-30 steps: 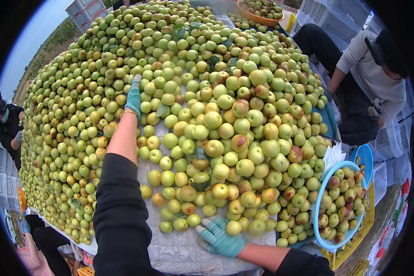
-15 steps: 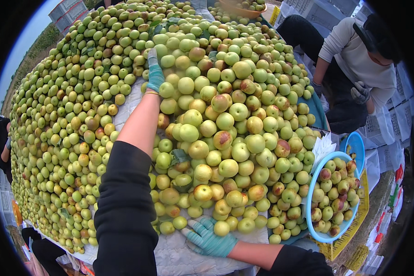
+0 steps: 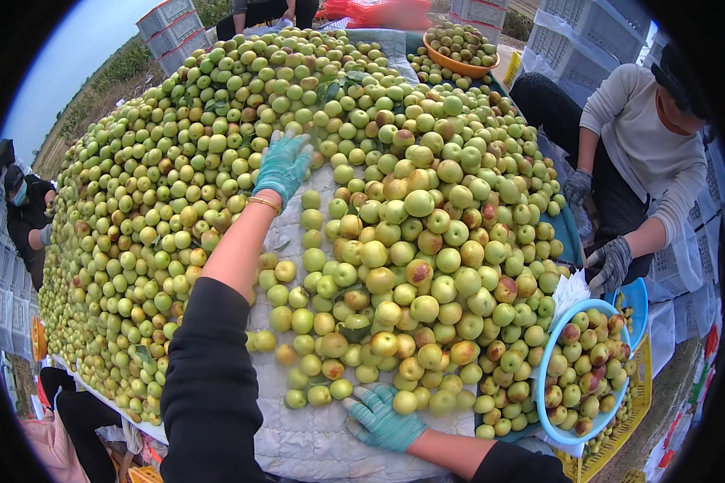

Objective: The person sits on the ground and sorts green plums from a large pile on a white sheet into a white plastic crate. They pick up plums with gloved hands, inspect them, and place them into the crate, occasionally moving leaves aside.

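My left hand (image 3: 283,165), in a teal striped glove, reaches into the pile of green, red-blotched fruit (image 3: 133,241) with its fingers spread, touching fruit at the edge of a strip of pale quilted cloth (image 3: 290,402). My right hand (image 3: 385,420), gloved alike, lies open on that cloth at the near edge, fingertips beside loose fruit. A looser heap of larger-looking fruit (image 3: 419,270) fills the space right of my left arm.
A co-worker (image 3: 644,149) in grey gloves sits at the right by a light-blue basin of fruit (image 3: 546,362) on a yellow crate (image 3: 638,370). Another person (image 3: 26,217) is at far left. An orange basin (image 3: 451,68) and stacked crates (image 3: 580,36) stand behind.
My left hand has moved rightward across the pile, and its fingers now show spread. My right hand stays put. The co-worker's gloved hand has lowered toward the blue basins.
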Tool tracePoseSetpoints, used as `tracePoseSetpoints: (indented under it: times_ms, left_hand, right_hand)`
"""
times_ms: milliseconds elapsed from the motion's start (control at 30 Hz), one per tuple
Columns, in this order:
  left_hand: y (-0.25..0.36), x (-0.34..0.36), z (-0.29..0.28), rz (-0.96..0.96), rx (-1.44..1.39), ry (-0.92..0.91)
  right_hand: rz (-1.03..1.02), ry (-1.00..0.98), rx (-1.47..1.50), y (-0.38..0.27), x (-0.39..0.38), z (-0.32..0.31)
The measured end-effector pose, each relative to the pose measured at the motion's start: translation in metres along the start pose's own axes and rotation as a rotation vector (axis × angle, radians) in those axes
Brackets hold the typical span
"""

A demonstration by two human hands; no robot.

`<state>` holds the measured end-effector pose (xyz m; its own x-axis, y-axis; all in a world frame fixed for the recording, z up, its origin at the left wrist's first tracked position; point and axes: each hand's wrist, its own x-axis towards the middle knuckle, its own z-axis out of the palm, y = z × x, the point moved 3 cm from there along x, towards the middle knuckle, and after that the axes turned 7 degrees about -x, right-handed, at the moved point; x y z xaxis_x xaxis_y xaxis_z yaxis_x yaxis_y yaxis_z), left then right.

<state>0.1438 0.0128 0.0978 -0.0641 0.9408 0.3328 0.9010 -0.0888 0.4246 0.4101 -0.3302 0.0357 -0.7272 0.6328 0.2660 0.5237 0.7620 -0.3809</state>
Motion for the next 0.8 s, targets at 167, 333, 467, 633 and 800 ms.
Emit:
tracePoseSetpoints:
  times_ms: [167,333,467,633,800]
  left_hand:
    - [-0.114,-0.066,-0.04,-0.367,0.25,-0.225]
    - [-0.091,-0.096,-0.019,-0.299,-0.726,-0.047]
    - [-0.04,-0.135,-0.003,-0.149,-0.824,-0.175]
    - [0.005,-0.167,0.002,-0.1,-0.523,-0.192]
    - [0.058,-0.169,0.006,-0.097,-0.442,-0.238]
  right_hand:
    - [-0.029,0.063,-0.002,-0.001,0.002,0.0]
    - [0.008,0.07,-0.003,-0.003,0.006,-0.002]
    - [0.012,0.075,-0.024,-0.007,0.007,-0.006]
    - [0.047,0.057,-0.023,-0.009,0.004,-0.003]
    - [0.083,0.093,-0.054,-0.011,-0.001,0.004]
